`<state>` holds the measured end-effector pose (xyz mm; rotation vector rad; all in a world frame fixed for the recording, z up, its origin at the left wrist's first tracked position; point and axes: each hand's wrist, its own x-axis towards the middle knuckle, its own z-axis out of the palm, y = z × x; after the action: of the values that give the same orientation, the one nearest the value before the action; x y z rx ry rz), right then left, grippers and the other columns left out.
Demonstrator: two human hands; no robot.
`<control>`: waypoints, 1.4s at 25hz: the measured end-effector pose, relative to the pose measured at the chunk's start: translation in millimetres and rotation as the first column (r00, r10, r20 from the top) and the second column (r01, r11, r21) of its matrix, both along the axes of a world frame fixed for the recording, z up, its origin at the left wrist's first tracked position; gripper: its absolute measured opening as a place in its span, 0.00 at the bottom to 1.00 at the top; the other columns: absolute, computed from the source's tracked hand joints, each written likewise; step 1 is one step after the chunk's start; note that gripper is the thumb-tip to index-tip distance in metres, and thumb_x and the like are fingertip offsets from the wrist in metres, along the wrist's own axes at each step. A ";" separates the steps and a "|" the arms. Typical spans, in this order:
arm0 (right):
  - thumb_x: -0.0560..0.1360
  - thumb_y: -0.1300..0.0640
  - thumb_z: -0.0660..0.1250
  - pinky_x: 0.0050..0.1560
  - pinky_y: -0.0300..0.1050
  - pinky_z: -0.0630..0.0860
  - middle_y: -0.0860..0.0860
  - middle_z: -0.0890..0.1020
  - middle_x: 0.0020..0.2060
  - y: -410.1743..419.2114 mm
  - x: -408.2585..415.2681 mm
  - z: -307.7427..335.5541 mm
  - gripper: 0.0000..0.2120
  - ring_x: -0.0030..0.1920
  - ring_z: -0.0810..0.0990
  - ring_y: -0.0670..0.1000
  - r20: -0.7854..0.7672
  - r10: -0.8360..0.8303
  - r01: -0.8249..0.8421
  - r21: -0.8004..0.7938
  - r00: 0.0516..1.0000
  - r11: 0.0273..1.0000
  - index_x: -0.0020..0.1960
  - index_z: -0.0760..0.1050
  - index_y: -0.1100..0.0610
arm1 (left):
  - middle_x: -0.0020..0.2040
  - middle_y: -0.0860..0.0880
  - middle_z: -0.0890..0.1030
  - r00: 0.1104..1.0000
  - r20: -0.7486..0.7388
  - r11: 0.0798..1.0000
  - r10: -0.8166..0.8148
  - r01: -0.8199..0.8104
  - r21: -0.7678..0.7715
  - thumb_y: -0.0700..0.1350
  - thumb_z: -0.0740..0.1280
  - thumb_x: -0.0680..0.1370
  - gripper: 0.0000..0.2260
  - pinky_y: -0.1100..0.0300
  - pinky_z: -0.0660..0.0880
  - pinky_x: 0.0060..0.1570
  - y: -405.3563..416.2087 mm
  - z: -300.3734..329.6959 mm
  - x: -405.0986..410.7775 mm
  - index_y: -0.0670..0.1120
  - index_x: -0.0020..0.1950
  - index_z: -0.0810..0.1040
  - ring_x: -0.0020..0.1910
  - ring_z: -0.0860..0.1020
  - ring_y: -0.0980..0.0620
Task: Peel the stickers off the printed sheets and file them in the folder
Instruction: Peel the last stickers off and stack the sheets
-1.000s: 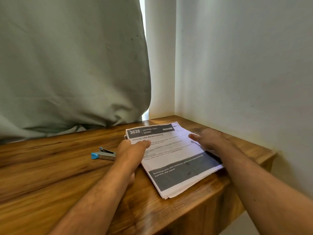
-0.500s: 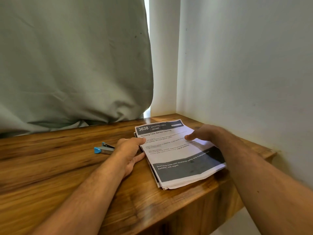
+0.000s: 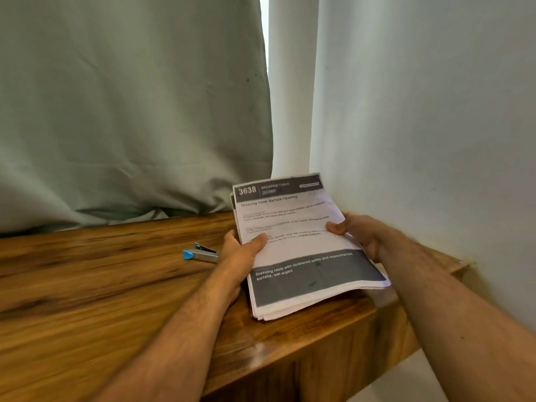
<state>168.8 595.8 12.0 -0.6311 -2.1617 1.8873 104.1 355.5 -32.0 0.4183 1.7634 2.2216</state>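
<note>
Gripping the printed sheets (image 3: 293, 245) headed "3638 Dressing Table", left hand (image 3: 242, 253) and right hand (image 3: 358, 233) curl fingers round them.

printed sheets (image 3: 301, 245) tilted up over table (image 3: 87, 285) | left hand (image 3: 242, 256), right hand (image 3: 358, 232) grip sides | stapler (image 3: 200, 253) left of sheets

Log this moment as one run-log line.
left hand: grips printed paper stack | right hand: grips stack | far edge raised off wooden table
</note>
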 end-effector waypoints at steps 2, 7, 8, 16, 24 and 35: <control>0.77 0.63 0.69 0.50 0.63 0.81 0.59 0.84 0.54 -17.1 3.4 13.1 0.17 0.52 0.83 0.63 -0.096 0.055 -0.060 -0.044 0.994 0.997 0.63 0.75 0.52 | 0.57 0.43 0.84 0.998 0.056 0.995 -0.038 0.032 0.095 0.47 0.75 0.75 0.26 0.39 0.80 0.55 -11.7 5.1 5.4 0.46 0.70 0.70 0.53 0.84 0.40; 0.73 0.61 0.71 0.52 0.61 0.81 0.58 0.85 0.53 -71.1 0.1 57.1 0.20 0.51 0.84 0.62 -0.182 0.237 -0.236 0.028 0.954 0.971 0.64 0.74 0.53 | 0.58 0.38 0.83 0.974 0.156 0.928 -0.162 0.097 0.360 0.50 0.64 0.82 0.13 0.37 0.74 0.63 -67.3 24.8 9.8 0.46 0.64 0.78 0.60 0.80 0.35; 0.75 0.61 0.70 0.49 0.60 0.83 0.57 0.86 0.52 -85.0 -3.0 64.6 0.16 0.49 0.85 0.61 -0.185 0.260 -0.256 0.047 0.948 0.966 0.61 0.76 0.53 | 0.58 0.38 0.83 0.980 0.148 0.927 -0.134 0.071 0.369 0.48 0.64 0.82 0.12 0.37 0.75 0.62 -81.5 28.8 7.0 0.45 0.64 0.77 0.59 0.80 0.35; 0.75 0.61 0.71 0.51 0.59 0.82 0.58 0.86 0.49 -220.7 -64.6 47.3 0.13 0.48 0.86 0.61 -0.072 0.363 -0.363 0.009 0.929 0.932 0.59 0.77 0.60 | 0.57 0.40 0.84 0.958 0.038 0.943 0.284 -0.286 0.172 0.37 0.65 0.80 0.13 0.44 0.84 0.41 -232.6 53.1 -30.6 0.45 0.64 0.76 0.51 0.84 0.38; 0.73 0.62 0.74 0.59 0.54 0.79 0.53 0.85 0.46 -283.2 -119.9 -25.3 0.05 0.50 0.83 0.55 0.008 0.260 -0.248 0.329 0.966 0.911 0.48 0.81 0.59 | 0.51 0.42 0.85 0.882 0.003 0.866 0.471 -0.461 -0.195 0.38 0.69 0.80 0.08 0.49 0.84 0.43 -288.3 0.1 -56.4 0.41 0.58 0.79 0.44 0.85 0.42; 0.68 0.70 0.76 0.57 0.48 0.75 0.54 0.79 0.55 -244.0 -118.2 -36.7 0.25 0.56 0.78 0.55 -0.083 0.086 -0.066 0.220 0.993 0.973 0.62 0.76 0.57 | 0.57 0.46 0.84 0.941 -0.206 0.869 0.268 -0.329 -0.371 0.27 0.62 0.73 0.20 0.45 0.79 0.59 -265.4 -4.6 -57.5 0.43 0.61 0.76 0.55 0.82 0.45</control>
<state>50.6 351.8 -24.8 -0.4165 -2.3185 1.6476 46.6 90.1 -36.7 0.2327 2.4435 1.9695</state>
